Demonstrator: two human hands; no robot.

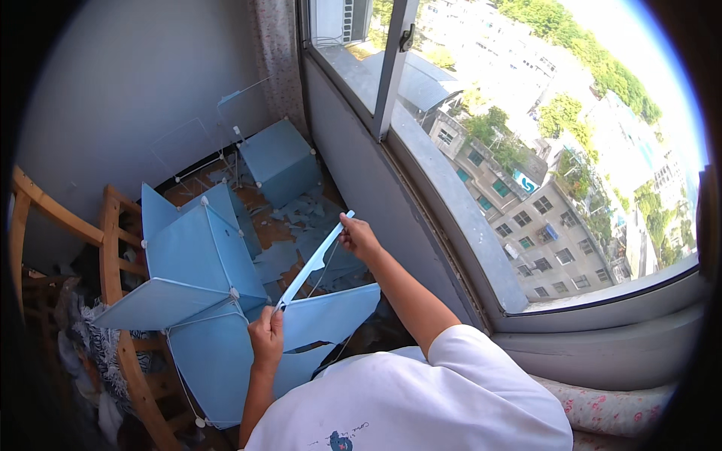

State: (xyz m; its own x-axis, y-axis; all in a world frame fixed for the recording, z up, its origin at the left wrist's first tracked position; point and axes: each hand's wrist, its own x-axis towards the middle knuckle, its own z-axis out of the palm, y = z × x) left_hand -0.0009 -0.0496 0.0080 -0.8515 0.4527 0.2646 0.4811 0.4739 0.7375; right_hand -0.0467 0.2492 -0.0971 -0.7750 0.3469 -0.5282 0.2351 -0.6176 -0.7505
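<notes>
"While I watch remotely, what's nearest?"
"My left hand (266, 334), closed on the near end of a blue strip (315, 261) beside a blue panel (331, 312)."
"And its lie?"
"Between both hands, long axis slanting forward and right to my right hand (359, 237), which pinches the far end. Beyond lies a blue box (278, 159)."

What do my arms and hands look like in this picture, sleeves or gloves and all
Your left hand and right hand are ungloved, wrists bare. The right sleeve is short, plain white; the left isn't visible.
</notes>
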